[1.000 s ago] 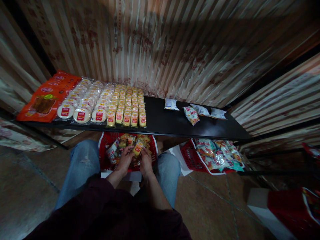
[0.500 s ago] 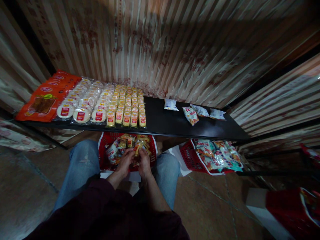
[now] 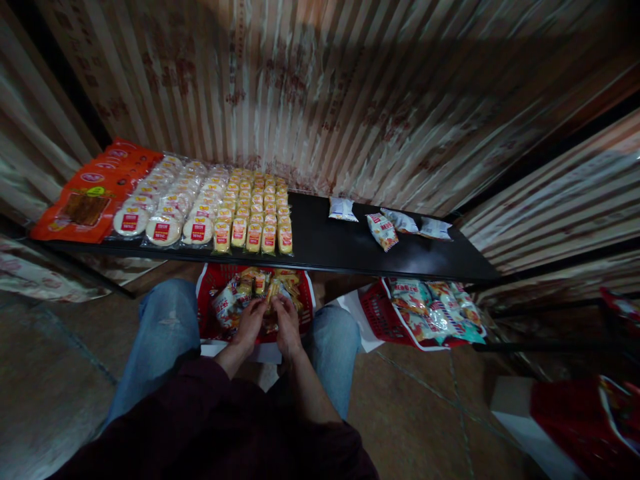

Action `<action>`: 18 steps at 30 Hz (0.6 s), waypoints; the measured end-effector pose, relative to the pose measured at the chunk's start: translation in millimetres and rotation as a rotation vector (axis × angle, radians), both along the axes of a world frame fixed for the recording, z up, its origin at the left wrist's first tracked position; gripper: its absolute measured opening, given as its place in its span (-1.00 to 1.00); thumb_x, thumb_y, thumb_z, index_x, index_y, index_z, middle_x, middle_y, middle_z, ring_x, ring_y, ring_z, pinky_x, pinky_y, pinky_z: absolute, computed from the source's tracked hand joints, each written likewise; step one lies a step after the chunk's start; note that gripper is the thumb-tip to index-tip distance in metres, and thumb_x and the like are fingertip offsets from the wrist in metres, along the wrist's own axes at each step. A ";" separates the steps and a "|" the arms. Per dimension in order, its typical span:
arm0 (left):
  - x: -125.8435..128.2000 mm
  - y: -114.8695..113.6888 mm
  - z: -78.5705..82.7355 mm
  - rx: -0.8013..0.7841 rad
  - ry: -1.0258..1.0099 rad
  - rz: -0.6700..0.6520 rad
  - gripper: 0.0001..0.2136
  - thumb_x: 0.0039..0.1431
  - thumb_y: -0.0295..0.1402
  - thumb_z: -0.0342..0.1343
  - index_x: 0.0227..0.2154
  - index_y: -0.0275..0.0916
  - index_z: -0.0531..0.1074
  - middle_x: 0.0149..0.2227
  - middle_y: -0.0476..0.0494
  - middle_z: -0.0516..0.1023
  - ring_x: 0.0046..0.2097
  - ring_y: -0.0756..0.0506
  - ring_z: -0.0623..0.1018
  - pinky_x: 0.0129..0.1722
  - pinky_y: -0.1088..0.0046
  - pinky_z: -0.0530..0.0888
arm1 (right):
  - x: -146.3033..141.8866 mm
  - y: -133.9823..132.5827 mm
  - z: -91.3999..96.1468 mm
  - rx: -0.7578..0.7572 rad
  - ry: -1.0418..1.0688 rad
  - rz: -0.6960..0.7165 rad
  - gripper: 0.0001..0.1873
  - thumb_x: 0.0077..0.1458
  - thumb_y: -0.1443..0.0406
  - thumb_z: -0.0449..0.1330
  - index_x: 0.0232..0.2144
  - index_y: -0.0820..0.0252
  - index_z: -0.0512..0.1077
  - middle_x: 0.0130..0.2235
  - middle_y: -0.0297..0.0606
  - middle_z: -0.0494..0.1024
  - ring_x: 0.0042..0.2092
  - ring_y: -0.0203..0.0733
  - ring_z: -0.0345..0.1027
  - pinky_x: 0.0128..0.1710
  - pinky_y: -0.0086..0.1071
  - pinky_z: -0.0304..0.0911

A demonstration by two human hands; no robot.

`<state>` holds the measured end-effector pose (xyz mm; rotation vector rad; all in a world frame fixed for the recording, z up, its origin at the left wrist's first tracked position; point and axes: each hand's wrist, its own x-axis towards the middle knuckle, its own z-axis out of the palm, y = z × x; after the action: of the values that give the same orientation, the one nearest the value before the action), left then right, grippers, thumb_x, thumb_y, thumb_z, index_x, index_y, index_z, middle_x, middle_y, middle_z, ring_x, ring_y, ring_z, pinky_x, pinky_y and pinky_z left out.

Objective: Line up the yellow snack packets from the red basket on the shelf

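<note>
Over a red basket between my knees, my left hand and my right hand meet at the fingertips. Between them they grip a small yellow wrapped cake, partly covered by the fingers. More wrapped cakes and a white snack bag lie in the basket. Above it, a black shelf carries neat rows of the same yellow cakes. Left of those stand rows of round white packaged crackers, then flat orange pouches.
Several small snack bags lie loosely on the shelf's right part. Below, a second red basket holds snack bags. Another red basket stands at lower right. A striped curtain hangs behind the shelf.
My fingertips have drawn slightly closer together and the cake in them has turned more upright. Other cakes in the basket's right side now show more. The shelf goods are unchanged.
</note>
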<state>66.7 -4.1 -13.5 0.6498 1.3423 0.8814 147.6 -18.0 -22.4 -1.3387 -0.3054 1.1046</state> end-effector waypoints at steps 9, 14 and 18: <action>-1.5 3.7 -3.1 -0.142 -0.146 0.131 -0.86 0.04 -0.39 0.08 -0.31 -0.27 0.44 -0.45 -0.04 0.51 -0.53 0.03 0.44 -0.55 0.56 0.36 | -0.1 1.9 1.4 0.018 -0.017 0.032 -0.75 -0.19 0.13 0.28 -0.46 0.16 0.47 -0.38 -0.33 0.56 -0.31 -0.22 0.40 -0.29 -0.40 0.28; -2.7 4.8 -3.6 -0.204 -0.207 0.180 -0.91 0.08 -0.42 0.05 -0.35 -0.28 0.41 -0.50 -0.03 0.49 -0.57 0.05 0.43 -0.56 0.55 0.38 | 0.0 1.8 0.3 -0.011 0.006 0.032 -0.76 -0.21 0.16 0.28 -0.45 0.16 0.50 -0.43 -0.34 0.55 -0.38 -0.24 0.38 -0.36 -0.42 0.26; -3.8 4.8 -1.1 -0.244 -0.263 0.194 -0.91 0.12 -0.42 0.02 -0.44 -0.29 0.39 -0.56 -0.03 0.46 -0.59 0.04 0.44 -0.59 0.56 0.37 | -0.2 0.6 1.8 -0.027 -0.037 0.030 -0.76 -0.22 0.16 0.28 -0.46 0.18 0.50 -0.50 -0.35 0.52 -0.46 -0.26 0.33 -0.48 -0.43 0.21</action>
<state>62.9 0.7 -14.6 0.2091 1.2610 0.9055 147.4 -17.4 -20.6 -1.3833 -0.3399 1.1134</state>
